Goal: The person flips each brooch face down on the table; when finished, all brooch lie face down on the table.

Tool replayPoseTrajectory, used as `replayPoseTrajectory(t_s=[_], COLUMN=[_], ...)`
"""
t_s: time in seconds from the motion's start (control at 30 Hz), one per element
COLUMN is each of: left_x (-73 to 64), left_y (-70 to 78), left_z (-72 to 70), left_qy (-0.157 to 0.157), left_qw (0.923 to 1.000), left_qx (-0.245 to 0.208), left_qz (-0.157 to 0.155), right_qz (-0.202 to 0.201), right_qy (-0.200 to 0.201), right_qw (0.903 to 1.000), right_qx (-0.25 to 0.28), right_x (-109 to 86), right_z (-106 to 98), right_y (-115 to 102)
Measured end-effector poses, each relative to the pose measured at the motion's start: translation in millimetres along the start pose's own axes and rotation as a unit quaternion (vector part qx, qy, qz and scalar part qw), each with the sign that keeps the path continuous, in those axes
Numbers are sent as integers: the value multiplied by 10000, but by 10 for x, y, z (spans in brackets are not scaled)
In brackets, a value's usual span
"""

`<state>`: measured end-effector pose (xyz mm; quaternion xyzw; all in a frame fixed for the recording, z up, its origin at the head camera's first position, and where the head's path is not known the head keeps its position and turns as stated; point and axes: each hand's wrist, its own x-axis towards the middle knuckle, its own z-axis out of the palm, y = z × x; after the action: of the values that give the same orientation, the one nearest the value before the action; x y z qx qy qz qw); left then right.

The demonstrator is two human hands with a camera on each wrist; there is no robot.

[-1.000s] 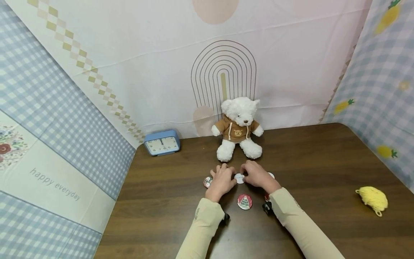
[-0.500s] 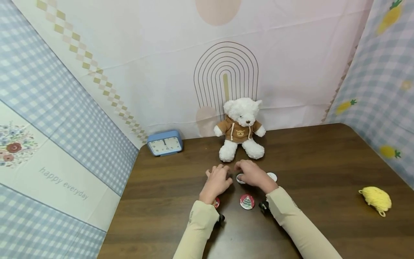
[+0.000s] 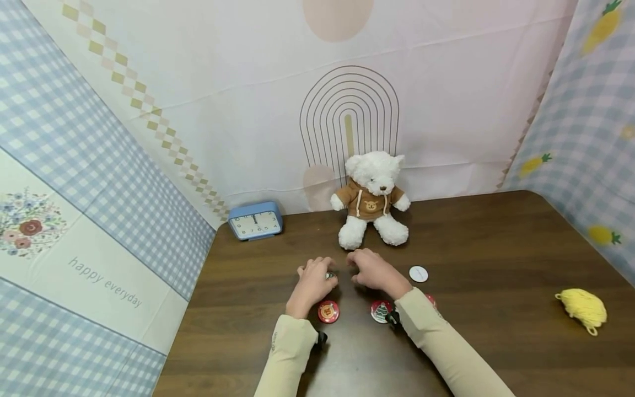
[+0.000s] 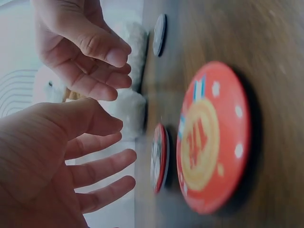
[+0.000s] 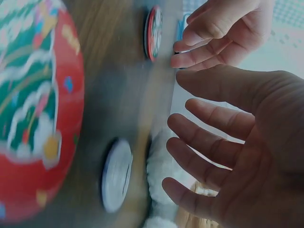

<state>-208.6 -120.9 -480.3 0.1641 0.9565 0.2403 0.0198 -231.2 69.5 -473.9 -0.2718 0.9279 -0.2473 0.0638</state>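
Note:
My left hand [image 3: 313,281] hovers over the table with loosely bent fingers and nothing in them. Partly under it lies a red-rimmed badge [image 4: 160,159], and nearer my wrist is a red badge with a yellow centre [image 3: 328,312]. To the right, my right hand [image 3: 374,270] hovers with spread, bent fingers, also holding nothing. Below its wrist sits a red badge with a green tree [image 3: 381,311]. A white round badge [image 5: 117,175] shows close to the right hand in the right wrist view. Another red badge [image 3: 430,300] is mostly hidden by the right sleeve.
A white round badge [image 3: 419,274] lies right of my right hand. Behind the hands a white teddy bear [image 3: 372,198] in a brown hoodie sits against the backdrop. A blue clock [image 3: 255,220] stands at the back left; yellow yarn [image 3: 582,309] lies far right.
Both hands have moved left. The white badge between them went out of sight behind the right hand in the head view. The yellow-centred badge came into view beside the left wrist.

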Motion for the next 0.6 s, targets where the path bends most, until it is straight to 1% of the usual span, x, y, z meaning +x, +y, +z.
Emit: replayPoseTrajectory(t_s=[0.13, 0.23, 0.4, 0.47, 0.6], left_x=[-39, -57, -110, -130, -146], left_y=[-80, -135, -228, -260, -290], left_z=[-28, -39, -60, -69, -83], left_qy=[-68, -35, 64, 63, 5], left_qw=[9999, 9999, 9998, 9998, 9999], left_qx=[-70, -34, 44, 53, 90], left_qz=[-89, -134, -206, -206, -128], right_qz=[-60, -122, -353, -406, -361], right_qy=[-77, -91, -21, 10, -11], right_qw=[9999, 9998, 9990, 9987, 9989], right_qx=[-105, -154, -271, -294, -294], right_x=[61, 107, 170, 187, 208], right_z=[64, 110, 200, 233, 277], right_y=[-91, -150, -234, -264, -314])
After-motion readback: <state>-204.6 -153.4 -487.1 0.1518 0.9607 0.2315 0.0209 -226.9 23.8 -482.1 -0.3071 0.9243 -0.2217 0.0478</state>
